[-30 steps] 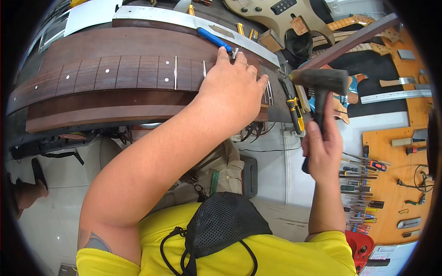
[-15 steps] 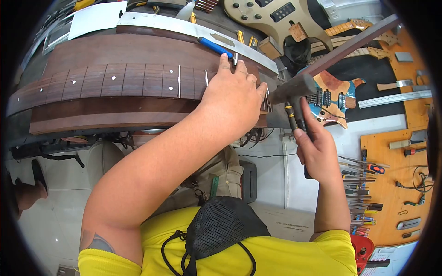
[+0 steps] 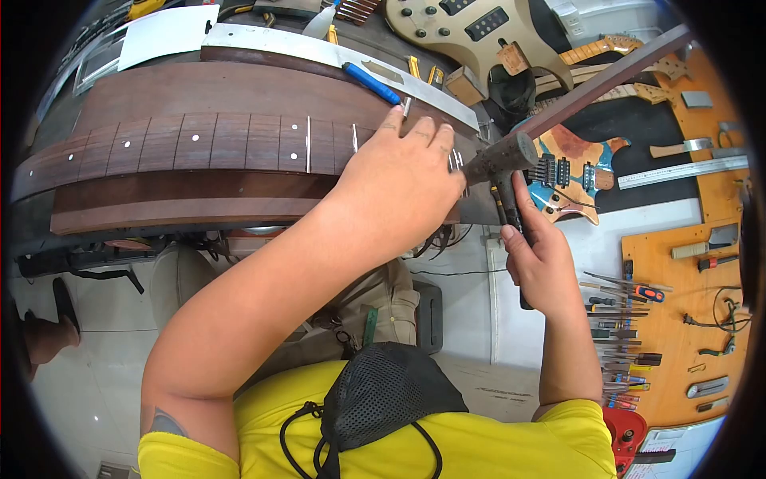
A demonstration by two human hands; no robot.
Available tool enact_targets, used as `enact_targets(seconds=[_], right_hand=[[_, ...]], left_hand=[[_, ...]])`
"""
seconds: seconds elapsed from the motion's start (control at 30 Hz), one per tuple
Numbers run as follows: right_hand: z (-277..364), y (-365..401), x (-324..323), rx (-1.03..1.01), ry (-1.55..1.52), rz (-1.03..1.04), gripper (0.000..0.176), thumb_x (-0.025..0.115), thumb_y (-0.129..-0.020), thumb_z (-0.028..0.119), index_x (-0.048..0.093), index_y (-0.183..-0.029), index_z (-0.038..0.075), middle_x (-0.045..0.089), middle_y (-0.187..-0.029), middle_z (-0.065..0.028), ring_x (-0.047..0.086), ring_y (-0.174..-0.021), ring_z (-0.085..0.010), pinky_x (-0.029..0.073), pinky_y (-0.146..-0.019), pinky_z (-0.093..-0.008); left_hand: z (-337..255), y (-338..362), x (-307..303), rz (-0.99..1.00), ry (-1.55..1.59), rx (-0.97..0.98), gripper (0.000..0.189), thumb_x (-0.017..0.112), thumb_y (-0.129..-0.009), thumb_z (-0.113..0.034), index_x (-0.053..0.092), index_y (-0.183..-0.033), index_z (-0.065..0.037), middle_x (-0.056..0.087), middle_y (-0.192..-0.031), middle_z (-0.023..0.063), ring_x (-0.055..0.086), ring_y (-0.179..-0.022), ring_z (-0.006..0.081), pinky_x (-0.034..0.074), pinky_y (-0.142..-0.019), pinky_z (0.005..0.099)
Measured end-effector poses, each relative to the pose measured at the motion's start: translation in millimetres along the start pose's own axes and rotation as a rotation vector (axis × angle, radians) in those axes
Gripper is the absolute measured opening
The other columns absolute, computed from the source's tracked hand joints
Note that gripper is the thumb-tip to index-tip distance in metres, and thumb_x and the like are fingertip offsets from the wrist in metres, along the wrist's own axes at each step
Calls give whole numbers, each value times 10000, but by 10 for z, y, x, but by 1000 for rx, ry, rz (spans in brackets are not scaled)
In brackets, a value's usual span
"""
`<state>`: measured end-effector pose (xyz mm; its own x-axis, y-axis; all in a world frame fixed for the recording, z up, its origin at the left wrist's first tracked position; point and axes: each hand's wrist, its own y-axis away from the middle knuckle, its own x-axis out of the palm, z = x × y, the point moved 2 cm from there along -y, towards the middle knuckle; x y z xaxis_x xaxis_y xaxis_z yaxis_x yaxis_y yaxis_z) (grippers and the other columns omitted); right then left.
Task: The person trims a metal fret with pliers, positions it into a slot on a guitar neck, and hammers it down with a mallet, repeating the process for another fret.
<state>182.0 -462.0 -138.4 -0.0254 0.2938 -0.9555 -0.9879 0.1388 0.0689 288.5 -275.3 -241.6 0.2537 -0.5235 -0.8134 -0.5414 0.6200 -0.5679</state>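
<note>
1. Right hand [image 3: 538,267] is closed around the handle of a hammer [image 3: 501,160], whose head is beside the left hand [image 3: 403,176].
2. Left hand lies over the right part of the dark fretboard [image 3: 263,145], fingers loosely spread; its thumb is hidden, so I cannot tell whether it grips anything.
3. Fretboard runs leftward above a brown board [image 3: 167,201] on the desk [image 3: 480,209], with bright metal frets left of that hand.
4. Beyond its fingertips lies a blue-handled tool [image 3: 371,82], near a long pale bar [image 3: 279,44].
5. Farther right sits a blue-and-wood guitar [image 3: 562,144].
</note>
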Motion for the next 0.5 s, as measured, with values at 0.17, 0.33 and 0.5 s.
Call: enact_targets(seconds=[0.17,0.33,0.5], right_hand=[[-22,-21,-23,57,-383,-188,673,580,-1097,16,362,-1725,117,567,-891,41,344,-581,-23,337,-519,-230],[-45,-36,-77,64,-384,-116,687,589,-1086,4,358,-1725,104,641,-1006,12,413,-603,-26,392,-544,-225],[-80,-115,12,26,-433,-100,692,587,-1081,-4,357,-1726,103,666,-1075,7,414,-616,-17,398,-545,-218]], left_hand=[[11,48,10,92,27,25,464,609,-1035,-217,697,-1480,-313,537,-1617,231,564,-1459,386,385,-1252,605],[-14,48,10,105,-6,17,469,578,-1058,-218,681,-1497,-350,568,-1576,214,599,-1416,350,403,-1233,605],[-4,29,-35,183,16,19,458,587,-1053,-234,690,-1483,-351,620,-1493,183,623,-1373,333,437,-1198,586]])
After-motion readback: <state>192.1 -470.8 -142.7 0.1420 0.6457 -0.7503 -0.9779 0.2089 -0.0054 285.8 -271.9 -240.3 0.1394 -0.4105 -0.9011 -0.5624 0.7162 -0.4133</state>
